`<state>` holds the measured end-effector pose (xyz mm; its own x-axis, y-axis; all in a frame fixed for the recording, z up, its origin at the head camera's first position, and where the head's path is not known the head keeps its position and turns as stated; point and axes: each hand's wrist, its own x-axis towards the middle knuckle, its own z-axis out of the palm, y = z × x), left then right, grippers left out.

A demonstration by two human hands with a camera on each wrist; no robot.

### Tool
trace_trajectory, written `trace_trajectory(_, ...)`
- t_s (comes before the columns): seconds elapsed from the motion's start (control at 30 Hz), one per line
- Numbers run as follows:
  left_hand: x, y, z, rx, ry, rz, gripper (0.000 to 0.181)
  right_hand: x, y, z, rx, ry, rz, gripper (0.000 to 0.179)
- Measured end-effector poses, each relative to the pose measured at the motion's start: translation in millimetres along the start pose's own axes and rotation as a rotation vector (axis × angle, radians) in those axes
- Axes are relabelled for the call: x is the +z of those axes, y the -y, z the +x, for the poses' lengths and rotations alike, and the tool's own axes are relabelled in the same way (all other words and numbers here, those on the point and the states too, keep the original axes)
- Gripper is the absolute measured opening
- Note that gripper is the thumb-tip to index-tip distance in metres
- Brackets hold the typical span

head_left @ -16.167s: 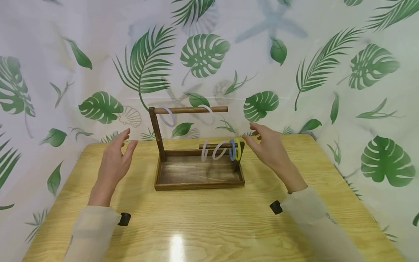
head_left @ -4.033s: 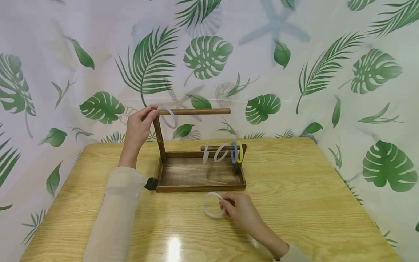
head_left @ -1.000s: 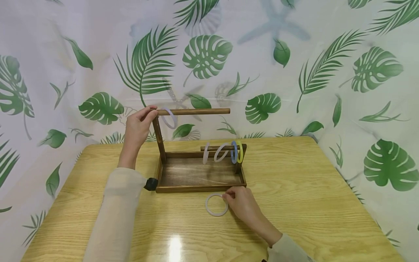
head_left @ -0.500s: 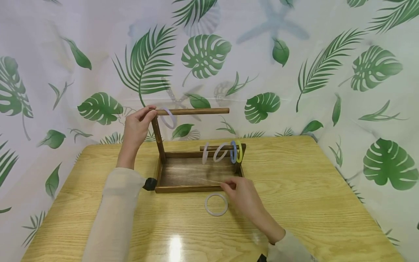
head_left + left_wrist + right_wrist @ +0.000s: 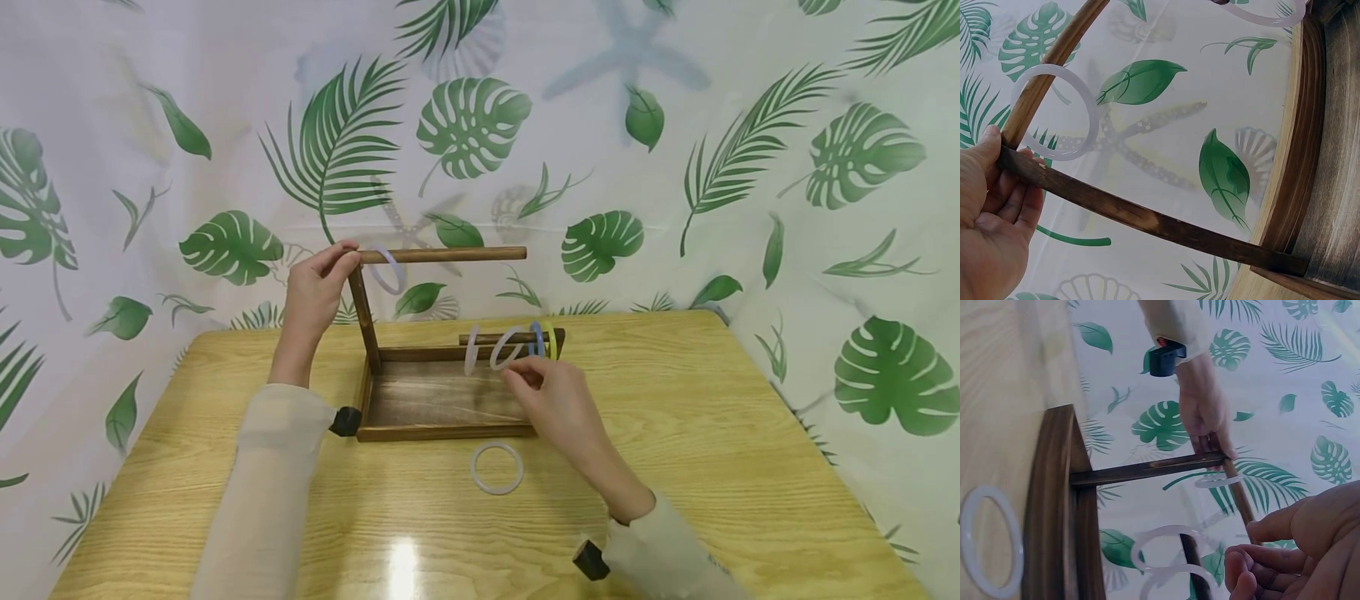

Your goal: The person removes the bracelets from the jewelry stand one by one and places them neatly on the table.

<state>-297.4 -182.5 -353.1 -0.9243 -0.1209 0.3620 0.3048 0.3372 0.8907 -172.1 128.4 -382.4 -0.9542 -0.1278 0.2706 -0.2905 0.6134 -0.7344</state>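
Observation:
My left hand (image 5: 313, 287) grips the top corner of a dark wooden stand, thumb and fingers around the post (image 5: 1094, 199) where the upper rod (image 5: 457, 254) starts. A pale lilac ring (image 5: 1092, 119) hangs on that rod near the hand. My right hand (image 5: 558, 408) is raised over the stand's tray, its fingertips right by a tilted translucent ring (image 5: 495, 357) on the lower rod (image 5: 489, 339). In the right wrist view its thumb and fingers are bent loosely, apart, holding nothing. Another whitish ring (image 5: 471, 354), a blue ring (image 5: 537, 330) and a yellow ring (image 5: 552, 335) share that rod.
A white ring (image 5: 473, 468) lies flat on the wooden table (image 5: 375, 508) in front of the tray's front rim (image 5: 442, 433). The upper rod's free end points right, over the lower rod. A leaf-print sheet (image 5: 660, 192) stands behind the table.
The white ring came off the upper rod and now lies on the table, released. Over the last second my right hand rose from it to the lower rod's rings. My left hand stays put.

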Motion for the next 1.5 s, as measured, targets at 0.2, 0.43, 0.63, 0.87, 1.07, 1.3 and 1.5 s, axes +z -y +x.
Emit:
trace_trajectory(0.2, 1.1, -0.4, 0.2, 0.0, 0.001, 0.0, 0.041, -10, 14, 13.1, -0.037, -0.034, 0.023, 0.015)
trace_trajectory(0.43, 2.6, -0.9, 1.1, 0.016, -0.002, -0.006, 0.04, -18, 28, 26.8, -0.048, -0.069, 0.035, 0.019)
trace_trajectory(0.63, 3.0, -1.2, 1.9, 0.015, 0.0, -0.002, 0.041, -20, 35, 38.3, -0.076, -0.106, 0.035, 0.02)
trace_trajectory(0.87, 4.0, -1.9, 2.3, 0.011, -0.006, 0.003, 0.041, -13, 41, 52.3, -0.087, -0.114, 0.042, 0.022)
trace_trajectory(1.07, 4.5, -3.9, 0.3, -0.001, 0.001, 0.015, 0.041, -8, 46, 62.9, -0.098, -0.135, 0.068, 0.024)
trace_trajectory(1.3, 3.6, -3.9, -0.6, 0.003, -0.015, 0.0, 0.04, -2, 48, 73.1, -0.088, -0.144, 0.09, 0.026)
trace_trajectory(1.5, 3.0, -1.1, 0.5, 0.011, -0.022, 0.01, 0.038, 2, 48, 79.6, -0.087, -0.143, 0.121, 0.027)
